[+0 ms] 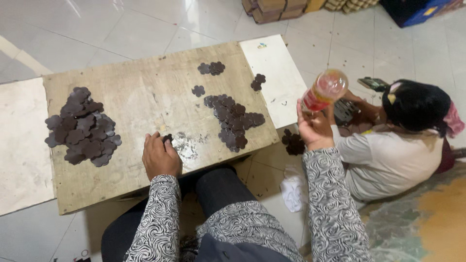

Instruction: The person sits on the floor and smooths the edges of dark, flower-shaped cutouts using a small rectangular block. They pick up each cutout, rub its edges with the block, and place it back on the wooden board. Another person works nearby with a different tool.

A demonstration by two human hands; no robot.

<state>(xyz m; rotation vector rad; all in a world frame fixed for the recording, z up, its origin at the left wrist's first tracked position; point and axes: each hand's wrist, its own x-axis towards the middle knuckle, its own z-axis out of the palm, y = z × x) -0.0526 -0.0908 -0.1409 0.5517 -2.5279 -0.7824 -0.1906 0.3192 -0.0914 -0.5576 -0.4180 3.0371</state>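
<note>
My left hand [160, 156] rests on a wooden board [141, 97], fingers pressing a dark brown flower-shaped piece [167, 139] next to a pale smeared patch [187, 145]. My right hand [314, 128] is raised off the board's right edge, gripping a clear plastic bottle [324, 90] with a red label, tilted away from me. A large heap of the flower-shaped pieces [82, 128] lies at the board's left. A flatter spread of the same pieces [234, 120] lies at its right.
A few loose pieces [211, 68] lie near the board's far edge and on a white panel [272, 77]. Another person [398, 140] sits on the tiled floor at right. A white cloth [292, 191] lies on the floor. Boxes [274, 8] stand beyond.
</note>
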